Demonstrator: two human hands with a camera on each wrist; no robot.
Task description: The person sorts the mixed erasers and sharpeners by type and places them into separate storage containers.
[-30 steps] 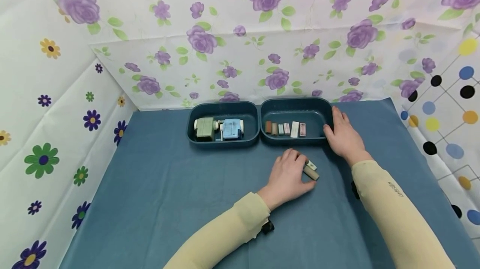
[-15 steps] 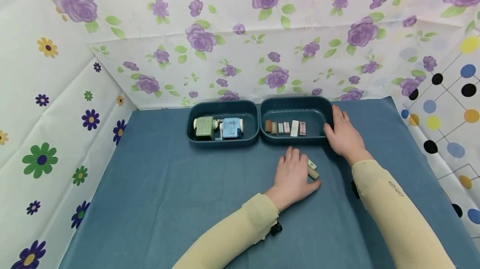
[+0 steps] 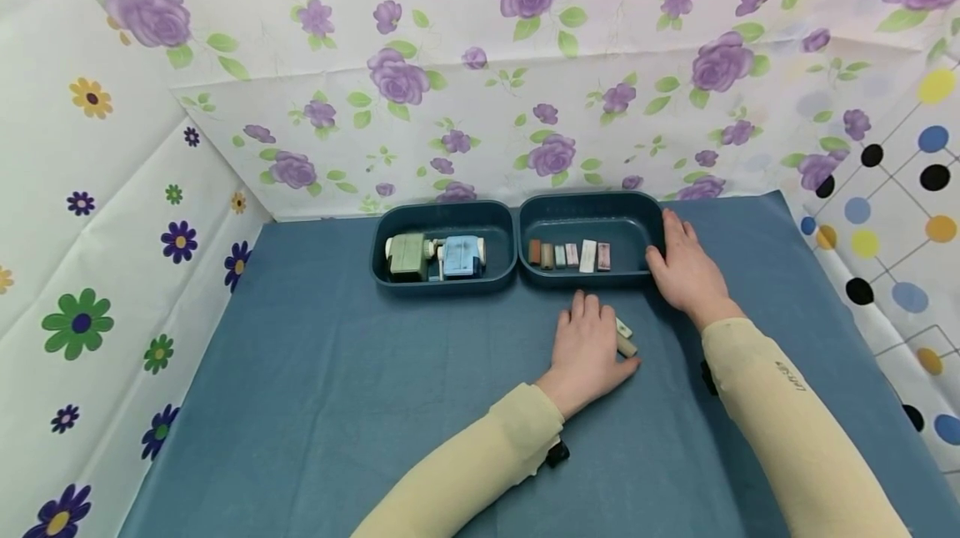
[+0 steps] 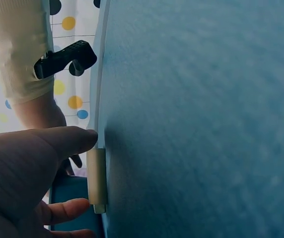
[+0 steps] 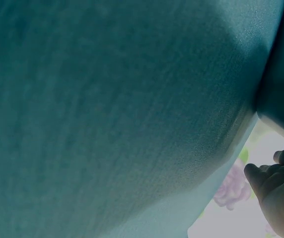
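My left hand [image 3: 587,352] is over the cloth in front of the right tray, its fingers forward and thumb out. Beside it lie a tan eraser-like block [image 3: 626,345] and a pale one with a dark mark [image 3: 623,328], both partly hidden by the fingers. In the left wrist view the thumb and a fingertip stand at opposite ends of the tan block [image 4: 97,176]. My right hand [image 3: 690,271] holds the right end of the dark blue tray [image 3: 592,278], thumb over the rim and fingers along the outside. Several small blocks [image 3: 587,256] stand in a row inside it.
A second dark blue tray [image 3: 442,289] adjoins it on the left. In it are a green boxy thing [image 3: 408,256] and a blue one [image 3: 461,257], both with white knobs. A blue cloth [image 3: 360,371] covers the table, and a flowered sheet [image 3: 420,138] rises behind.
My left hand has shifted a little right and forward, its fingers straighter, and covers more of the two blocks. The right hand stays at the tray's end.
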